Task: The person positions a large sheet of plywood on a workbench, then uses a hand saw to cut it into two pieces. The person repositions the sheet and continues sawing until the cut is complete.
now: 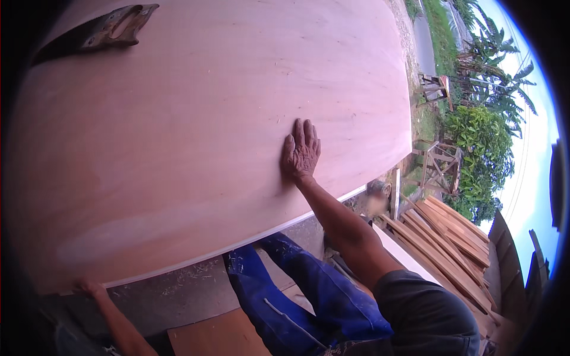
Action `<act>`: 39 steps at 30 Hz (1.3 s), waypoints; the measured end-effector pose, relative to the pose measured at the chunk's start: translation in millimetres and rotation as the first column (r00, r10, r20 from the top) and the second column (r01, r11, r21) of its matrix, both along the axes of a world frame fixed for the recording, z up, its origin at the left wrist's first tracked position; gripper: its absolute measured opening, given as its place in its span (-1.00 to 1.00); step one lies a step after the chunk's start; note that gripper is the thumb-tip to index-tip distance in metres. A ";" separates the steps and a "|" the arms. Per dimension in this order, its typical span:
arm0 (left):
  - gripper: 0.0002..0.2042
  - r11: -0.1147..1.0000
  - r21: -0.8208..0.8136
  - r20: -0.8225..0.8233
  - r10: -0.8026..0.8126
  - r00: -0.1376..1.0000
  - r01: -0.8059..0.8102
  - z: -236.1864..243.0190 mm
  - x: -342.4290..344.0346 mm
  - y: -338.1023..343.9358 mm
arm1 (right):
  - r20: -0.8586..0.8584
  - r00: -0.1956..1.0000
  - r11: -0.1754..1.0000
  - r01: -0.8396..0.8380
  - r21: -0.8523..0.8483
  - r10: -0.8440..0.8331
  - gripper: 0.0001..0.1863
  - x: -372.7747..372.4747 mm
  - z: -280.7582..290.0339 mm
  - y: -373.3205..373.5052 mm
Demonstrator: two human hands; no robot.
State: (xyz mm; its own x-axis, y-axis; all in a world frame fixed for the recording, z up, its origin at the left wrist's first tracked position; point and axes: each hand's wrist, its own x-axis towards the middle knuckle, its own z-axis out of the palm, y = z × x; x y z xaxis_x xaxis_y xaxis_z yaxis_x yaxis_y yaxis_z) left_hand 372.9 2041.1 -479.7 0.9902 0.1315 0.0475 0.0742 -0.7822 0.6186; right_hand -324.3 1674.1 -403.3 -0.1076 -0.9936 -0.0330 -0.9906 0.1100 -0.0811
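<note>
A broad, pale pinkish plywood sheet (pixel 178 130) spreads across most of the view, with a thin white near edge. My right hand (pixel 301 151) lies flat on top of it, fingers together and stretched out, toward the right end. At the lower left, my left hand (pixel 92 289) is closed at the sheet's near edge; part of its fingers is hidden there. Toward the far left a handsaw (pixel 116 28) with a worn wooden handle rests on the sheet, away from both hands. Its dark blade runs toward the picture's rim.
My blue-trousered legs (pixel 303 285) stand below the near edge. A brown board piece (pixel 217 333) lies on the floor, where shavings are scattered. Stacked timber planks (pixel 445 249) lie to the right. Beyond the sheet's right end stand wooden trestles (pixel 439 168), with green plants behind.
</note>
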 end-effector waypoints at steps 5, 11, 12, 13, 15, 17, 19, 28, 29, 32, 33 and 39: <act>-0.46 0.997 0.072 0.002 -0.012 1.000 0.012 -8.7 6.3 6.9 | -0.019 0.988 0.987 -0.154 0.049 0.155 -0.33 21.5 6.3 4.7; -0.49 0.930 0.360 0.079 -0.110 0.991 0.075 -30.9 27.3 4.6 | 0.147 0.603 0.585 -0.797 0.150 0.784 -0.38 140.7 29.7 -20.6; -0.49 0.895 0.439 0.104 -0.136 0.985 0.077 -34.3 27.6 7.6 | 0.180 0.492 0.473 -0.870 0.141 0.852 -0.38 164.8 30.7 -35.1; -0.49 0.844 0.530 0.129 -0.171 0.977 0.078 -38.2 26.0 15.4 | 0.196 0.417 0.404 -0.909 0.103 0.887 -0.38 191.5 29.7 -50.9; -0.50 0.701 0.709 0.181 -0.283 0.942 0.074 -41.4 25.1 37.3 | 0.229 0.262 0.260 -0.965 0.042 0.938 -0.38 243.3 31.5 -72.0; -0.51 0.655 0.752 0.212 -0.355 0.911 0.080 -39.3 11.5 46.0 | 0.217 0.237 0.230 -0.972 0.056 0.947 -0.39 269.5 37.9 -78.9; -0.48 0.815 0.569 0.158 -0.238 0.958 0.109 -30.7 -8.0 28.4 | 0.204 0.249 0.231 -0.967 0.105 0.947 -0.40 269.0 39.0 -76.4; -0.32 0.991 0.024 -0.054 0.131 0.990 -0.130 34.5 -44.1 -36.1 | 0.171 0.257 0.209 -0.944 0.256 0.951 -0.35 276.2 43.9 -77.1; -0.31 0.991 0.051 -0.051 0.130 0.990 -0.127 36.8 -45.5 -42.7 | 0.161 0.258 0.209 -0.939 0.273 0.952 -0.35 276.6 44.4 -78.5; -0.27 0.983 0.134 -0.035 0.128 0.991 -0.122 43.9 -48.8 -56.0 | 0.158 0.256 0.211 -0.944 0.256 0.954 -0.35 271.4 40.8 -78.8; -0.29 0.946 0.315 -0.031 0.087 0.996 -0.073 42.1 -51.1 -54.9 | 0.170 0.256 0.210 -0.945 0.251 0.952 -0.35 270.1 39.5 -77.1; -0.35 0.768 0.615 -0.059 -0.179 0.982 0.177 77.8 -116.3 -169.9 | 0.181 0.243 0.192 -0.946 0.261 0.953 -0.35 263.8 36.1 -83.8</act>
State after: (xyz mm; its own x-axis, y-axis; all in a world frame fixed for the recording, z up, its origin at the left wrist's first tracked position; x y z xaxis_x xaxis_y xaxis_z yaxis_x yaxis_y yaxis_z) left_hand 256.6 1871.2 -401.9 0.9927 -0.1052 0.0597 -0.1055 -0.9944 0.0007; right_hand -60.5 1590.4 -367.2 0.9071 -0.2852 -0.3097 -0.3619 -0.9040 -0.2276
